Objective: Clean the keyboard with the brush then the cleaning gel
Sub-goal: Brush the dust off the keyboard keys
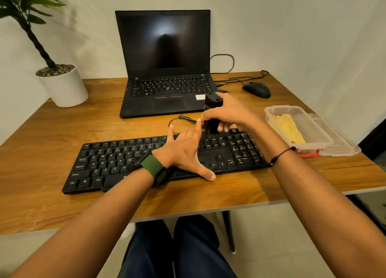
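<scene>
A black full-size keyboard [117,163] lies across the front of the wooden desk [52,196]. My left hand [186,150] rests flat on its middle with fingers spread, thumb at the front edge. My right hand [227,112] grips a black brush [212,115] upright, its lower end touching the keys above the navigation block. Yellow cleaning gel [286,129] lies inside a clear plastic box [271,110] to the right of the keyboard.
An open black laptop [165,69] stands behind the keyboard. A black mouse [256,89] and cables lie at the back right. A white plant pot [62,85] sits at the back left. The box's lid [342,144] lies near the desk's right edge.
</scene>
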